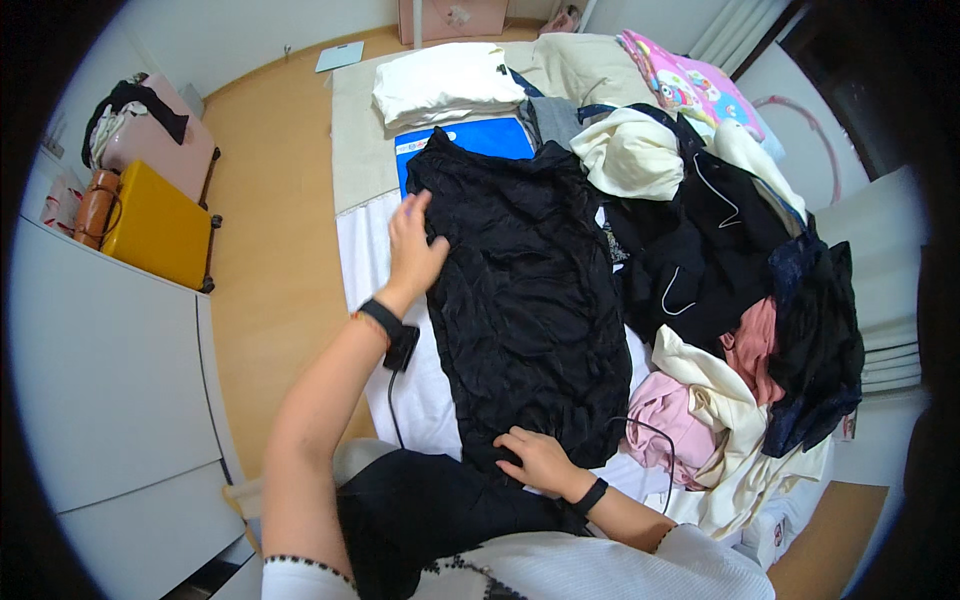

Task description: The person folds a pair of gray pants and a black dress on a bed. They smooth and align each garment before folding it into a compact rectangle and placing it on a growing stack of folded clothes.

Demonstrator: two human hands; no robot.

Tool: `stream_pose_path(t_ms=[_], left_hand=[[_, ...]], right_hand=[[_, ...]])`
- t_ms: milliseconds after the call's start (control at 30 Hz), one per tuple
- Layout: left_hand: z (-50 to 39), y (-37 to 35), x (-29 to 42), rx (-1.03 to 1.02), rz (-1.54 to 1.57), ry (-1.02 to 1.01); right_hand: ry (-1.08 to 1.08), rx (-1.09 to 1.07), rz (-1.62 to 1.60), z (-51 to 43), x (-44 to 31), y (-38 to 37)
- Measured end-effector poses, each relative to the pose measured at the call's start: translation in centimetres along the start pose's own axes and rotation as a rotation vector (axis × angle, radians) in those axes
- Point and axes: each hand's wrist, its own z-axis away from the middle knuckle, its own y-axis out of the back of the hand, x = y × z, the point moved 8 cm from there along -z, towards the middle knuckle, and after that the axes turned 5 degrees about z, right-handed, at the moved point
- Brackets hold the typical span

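A crumpled black garment (525, 277) lies spread lengthwise on the bed in front of me, made of thin, slightly shiny fabric. My left hand (415, 251) is beside its upper left edge, fingers and thumb apart and slightly blurred. Whether that hand touches the cloth I cannot tell. At the near end, my right hand (536, 459) rests on the garment with bent fingers, its thumb apart from them. The far end of the garment overlaps a blue flat board or packet (487, 139) that bears printing.
White folded cloth (450, 82) lies at the bed's far end. To the right is a heap of clothes, including black (720, 247), cream (630, 154) and pink (671, 420) pieces. A small black device (402, 349) with a cable lies by my left wrist. Suitcases (157, 225) stand left.
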Motion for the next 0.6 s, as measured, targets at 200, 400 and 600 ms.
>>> stream_pose_path(t_ms=[200,400,600], left_hand=[[7.9,-5.3,4.7,-0.459,-0.178,0.053],[9.4,-9.1,2.9,-0.569,-0.372,0.105],[9.6,-9.1,2.3,-0.494,-0.423,0.08]], right_hand=[[-0.214,0.411,-0.067,-0.8,5.8,8.3],[-0.424,0.628,0.199,-0.9,15.0,16.6],[-0.65,0.432,0.271,1.0,18.7,13.4]])
